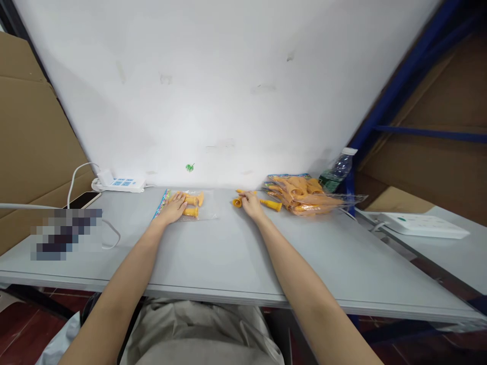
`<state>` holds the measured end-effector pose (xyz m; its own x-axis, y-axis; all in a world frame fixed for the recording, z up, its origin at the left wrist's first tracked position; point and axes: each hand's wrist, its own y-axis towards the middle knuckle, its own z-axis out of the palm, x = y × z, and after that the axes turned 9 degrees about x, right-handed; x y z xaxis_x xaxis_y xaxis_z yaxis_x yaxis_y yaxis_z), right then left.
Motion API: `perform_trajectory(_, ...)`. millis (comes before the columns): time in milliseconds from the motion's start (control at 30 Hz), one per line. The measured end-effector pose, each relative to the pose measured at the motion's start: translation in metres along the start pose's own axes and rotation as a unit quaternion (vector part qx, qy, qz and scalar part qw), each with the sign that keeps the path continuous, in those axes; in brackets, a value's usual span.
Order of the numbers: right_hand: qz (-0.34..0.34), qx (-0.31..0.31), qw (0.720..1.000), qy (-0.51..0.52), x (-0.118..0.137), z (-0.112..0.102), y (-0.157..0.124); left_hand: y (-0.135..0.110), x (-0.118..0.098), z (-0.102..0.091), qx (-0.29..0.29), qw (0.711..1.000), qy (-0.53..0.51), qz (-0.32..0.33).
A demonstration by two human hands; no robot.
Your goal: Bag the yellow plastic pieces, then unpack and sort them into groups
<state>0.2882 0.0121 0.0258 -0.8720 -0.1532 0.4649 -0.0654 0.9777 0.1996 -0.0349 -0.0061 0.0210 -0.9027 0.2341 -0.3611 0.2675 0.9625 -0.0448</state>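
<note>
My left hand (175, 207) lies flat with fingers stretched over a clear plastic bag (207, 205) that has a colourful printed edge. Inside that bag are several orange-yellow plastic pieces (192, 200) with flared ends. To the right, my right hand (251, 204) has its fingers curled down around a yellow horn-shaped plastic piece (237, 203), whose flared end shows at the fingertips. Another yellow piece (272, 205) lies just right of this hand, partly covered by it. Part of a further yellow piece shows behind the fingers.
Packed bags of orange pieces (300, 195) are heaped at the right. Behind them leans a plastic bottle (338, 170). A white power strip (127, 184), a phone (85, 199) and cables lie at the left. A second white strip (424, 225) is far right. The white wall (228, 101) bounds the table's back.
</note>
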Motion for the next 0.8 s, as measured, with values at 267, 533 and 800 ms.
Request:
perform_trajectory(267, -0.020, 0.044, 0.998, -0.038, -0.003, 0.016, -0.004, 0.000, 0.000, 0.001, 0.000, 1.000, -0.004, 0.002)
perform_trajectory(533, -0.111, 0.020, 0.994, -0.006, -0.003, 0.017, -0.003, 0.003, 0.002, 0.002, -0.002, 1.000, -0.004, 0.002)
perform_trajectory(800, -0.160, -0.044, 0.986, -0.019, 0.021, 0.005, -0.007, 0.004, 0.004, 0.004, -0.006, 1.000, -0.021, 0.010)
